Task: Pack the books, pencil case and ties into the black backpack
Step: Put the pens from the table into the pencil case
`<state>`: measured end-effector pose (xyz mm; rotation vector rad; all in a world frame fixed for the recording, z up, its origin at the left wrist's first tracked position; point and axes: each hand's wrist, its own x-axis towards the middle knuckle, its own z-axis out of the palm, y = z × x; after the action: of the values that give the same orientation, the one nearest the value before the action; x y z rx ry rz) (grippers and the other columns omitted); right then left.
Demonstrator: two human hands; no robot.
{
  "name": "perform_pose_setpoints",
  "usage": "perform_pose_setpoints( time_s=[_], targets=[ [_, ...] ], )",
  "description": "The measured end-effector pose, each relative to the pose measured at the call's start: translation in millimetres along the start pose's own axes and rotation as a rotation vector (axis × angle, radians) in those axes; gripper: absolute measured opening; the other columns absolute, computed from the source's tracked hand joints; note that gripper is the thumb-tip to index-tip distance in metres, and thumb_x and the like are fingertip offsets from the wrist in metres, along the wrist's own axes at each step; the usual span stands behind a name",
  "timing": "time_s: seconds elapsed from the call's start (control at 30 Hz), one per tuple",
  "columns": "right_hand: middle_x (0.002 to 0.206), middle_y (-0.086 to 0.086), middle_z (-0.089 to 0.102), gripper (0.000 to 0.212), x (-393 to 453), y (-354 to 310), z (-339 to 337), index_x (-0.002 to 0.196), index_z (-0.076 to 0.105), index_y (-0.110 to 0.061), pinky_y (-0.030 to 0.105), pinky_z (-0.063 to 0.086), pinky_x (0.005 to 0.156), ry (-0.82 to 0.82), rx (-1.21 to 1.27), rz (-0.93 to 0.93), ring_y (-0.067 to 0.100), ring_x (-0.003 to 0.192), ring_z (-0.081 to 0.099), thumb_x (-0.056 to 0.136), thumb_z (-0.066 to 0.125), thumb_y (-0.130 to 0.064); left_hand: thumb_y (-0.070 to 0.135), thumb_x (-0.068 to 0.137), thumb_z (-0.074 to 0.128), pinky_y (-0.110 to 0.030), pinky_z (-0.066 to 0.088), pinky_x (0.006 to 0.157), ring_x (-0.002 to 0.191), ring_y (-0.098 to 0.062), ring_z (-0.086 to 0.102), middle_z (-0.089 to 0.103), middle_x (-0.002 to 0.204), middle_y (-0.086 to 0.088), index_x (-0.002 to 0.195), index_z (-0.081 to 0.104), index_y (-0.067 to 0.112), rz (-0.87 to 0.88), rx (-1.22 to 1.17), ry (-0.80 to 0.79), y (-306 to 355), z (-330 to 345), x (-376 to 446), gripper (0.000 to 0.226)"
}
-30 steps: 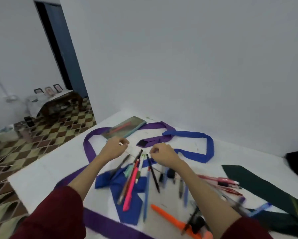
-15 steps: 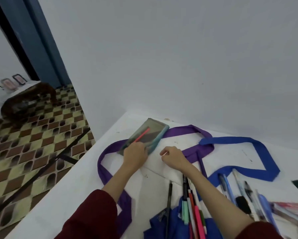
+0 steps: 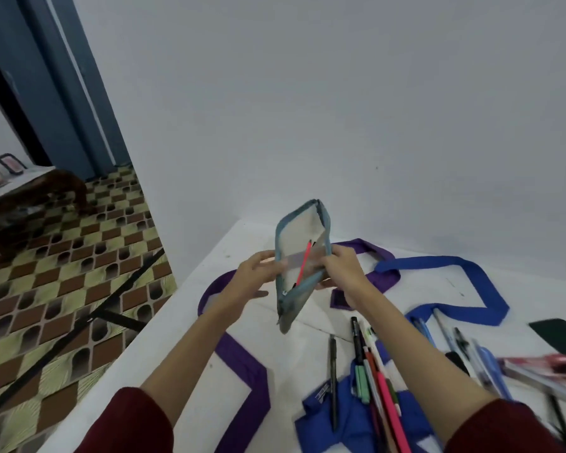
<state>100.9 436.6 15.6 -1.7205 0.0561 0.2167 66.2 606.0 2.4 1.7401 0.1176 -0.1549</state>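
Note:
A teal-edged see-through pencil case [image 3: 299,246] is held upright above the white table [image 3: 183,348], with a red pen inside it. My left hand [image 3: 255,277] grips its left edge and my right hand [image 3: 342,268] grips its right edge. A purple tie [image 3: 242,358] loops over the table under my arms. A blue tie [image 3: 471,286] lies to the right, its wide end near my right forearm. A dark green tie [image 3: 561,335] shows at the right edge. Several pens [image 3: 373,371] lie scattered on the table. No backpack or books are in view.
The table stands against a white wall, and its left edge drops to a checkered floor [image 3: 46,289]. A dark wooden side table [image 3: 30,204] with picture frames stands at the far left, next to a blue door [image 3: 62,93].
The pencil case lay flat on the table with my hands reaching it; both hands have now lifted it upright. The view has shifted left and closer.

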Motion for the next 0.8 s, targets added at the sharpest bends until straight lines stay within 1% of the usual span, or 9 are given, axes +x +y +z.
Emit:
perform_pose_setpoints(
  time_s=[0.07, 0.17, 0.27, 0.33, 0.4, 0.47, 0.6, 0.7, 0.8],
  targets=[
    [0.08, 0.018, 0.067, 0.019, -20, -7, -10, 0.084, 0.061, -0.007, 0.032, 0.054, 0.058, -0.057, -0.009, -0.044, 0.027, 0.068, 0.065, 0.086, 0.048, 0.006, 0.057, 0.08, 0.06, -0.048, 0.045, 0.098, 0.11, -0.028, 0.059, 0.063, 0.121, -0.005, 0.123, 0.057, 0.026, -0.121, -0.185, -0.2, -1, 1, -9, 0.053],
    [0.076, 0.014, 0.071, 0.017, -45, -7, -24, 0.092, 0.063, -0.006, 0.032, 0.054, 0.06, -0.119, 0.006, -0.088, 0.022, 0.065, 0.067, 0.089, 0.05, 0.003, 0.062, 0.084, 0.049, -0.056, 0.042, 0.098, 0.114, -0.034, 0.058, 0.061, 0.125, -0.013, 0.123, 0.061, 0.027, -0.088, -0.347, -0.394, -4, 18, -27, 0.054],
    [0.086, 0.019, 0.072, 0.018, -64, 1, -37, 0.105, 0.064, -0.002, 0.029, 0.054, 0.055, -0.148, 0.006, -0.107, 0.021, 0.064, 0.065, 0.092, 0.053, -0.006, 0.056, 0.081, 0.051, -0.053, 0.038, 0.101, 0.112, -0.029, 0.059, 0.065, 0.12, -0.009, 0.123, 0.06, 0.033, -0.062, -0.385, -0.394, -8, 40, -43, 0.048],
    [0.088, 0.017, 0.073, 0.032, -75, 5, -46, 0.107, 0.065, -0.005, 0.028, 0.051, 0.057, -0.184, 0.036, -0.088, 0.021, 0.065, 0.065, 0.097, 0.05, -0.031, 0.05, 0.079, 0.061, -0.051, 0.04, 0.103, 0.113, -0.028, 0.06, 0.065, 0.122, -0.008, 0.128, 0.054, 0.028, -0.056, -0.404, -0.364, -8, 49, -51, 0.055],
    [0.084, 0.013, 0.073, 0.056, -85, 12, -58, 0.101, 0.067, -0.007, 0.026, 0.047, 0.054, -0.178, 0.086, -0.039, 0.021, 0.061, 0.065, 0.096, 0.037, -0.054, 0.039, 0.085, 0.061, -0.04, 0.05, 0.09, 0.099, -0.025, 0.064, 0.072, 0.103, -0.005, 0.117, 0.059, 0.02, -0.037, -0.429, -0.312, -8, 51, -59, 0.038],
    [0.074, 0.012, 0.07, 0.058, -89, 23, -62, 0.089, 0.067, -0.007, 0.025, 0.041, 0.049, -0.086, 0.037, -0.018, 0.019, 0.052, 0.059, 0.095, 0.036, -0.056, 0.028, 0.087, 0.059, -0.03, 0.052, 0.069, 0.077, -0.017, 0.065, 0.072, 0.076, 0.001, 0.104, 0.06, 0.019, -0.022, -0.445, -0.239, -13, 46, -61, 0.019],
    [0.065, 0.002, 0.061, 0.037, -89, 62, -49, 0.071, 0.06, -0.011, 0.026, 0.043, 0.057, -0.038, -0.613, -0.047, 0.014, 0.06, 0.055, 0.09, 0.057, -0.043, 0.031, 0.082, 0.064, -0.023, 0.052, 0.055, 0.068, -0.013, 0.067, 0.069, 0.083, -0.002, 0.123, 0.054, 0.014, -0.055, -0.428, -0.181, -28, 37, -72, 0.046],
    [0.084, 0.005, 0.061, 0.046, -89, 75, -25, 0.07, 0.05, -0.013, 0.036, 0.041, 0.083, -0.139, -1.168, -0.084, 0.025, 0.091, 0.058, 0.084, 0.058, -0.056, 0.045, 0.068, 0.069, -0.03, 0.051, 0.069, 0.088, -0.018, 0.061, 0.06, 0.11, -0.005, 0.134, 0.047, 0.02, -0.064, -0.336, -0.177, -35, 31, -74, 0.074],
    [0.11, 0.01, 0.063, 0.034, -79, 78, -13, 0.091, 0.055, -0.012, 0.039, 0.035, 0.097, -0.125, -1.257, -0.041, 0.028, 0.11, 0.053, 0.085, 0.059, -0.045, 0.046, 0.068, 0.065, -0.026, 0.047, 0.071, 0.087, -0.014, 0.056, 0.055, 0.102, 0.002, 0.135, 0.044, 0.022, 0.001, -0.261, -0.174, -31, 28, -72, 0.074]
  ],
)
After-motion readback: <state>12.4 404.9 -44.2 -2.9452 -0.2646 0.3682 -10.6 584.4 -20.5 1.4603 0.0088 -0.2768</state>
